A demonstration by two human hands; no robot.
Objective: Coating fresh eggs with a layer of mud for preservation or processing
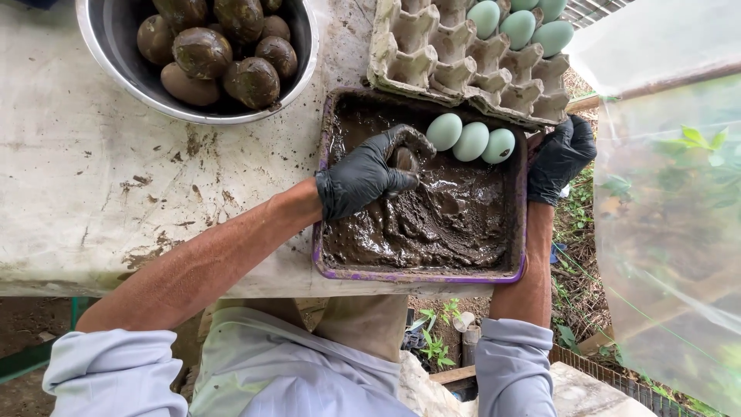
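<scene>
Egg (403,160) mid-coating: left hand (364,176) clenched on it over the mud tray (421,274); right hand (561,157) grasps the tray's right rim. Next likely needs full mud cover.

You're outdoors in soft daylight, working at a pale, mud-smeared counter (93,193). Clear plastic sheeting (671,216) hangs on your right, with weeds (440,347) and bare dirt ground (23,332) down below, plus wire mesh (617,378) nearby.
</scene>
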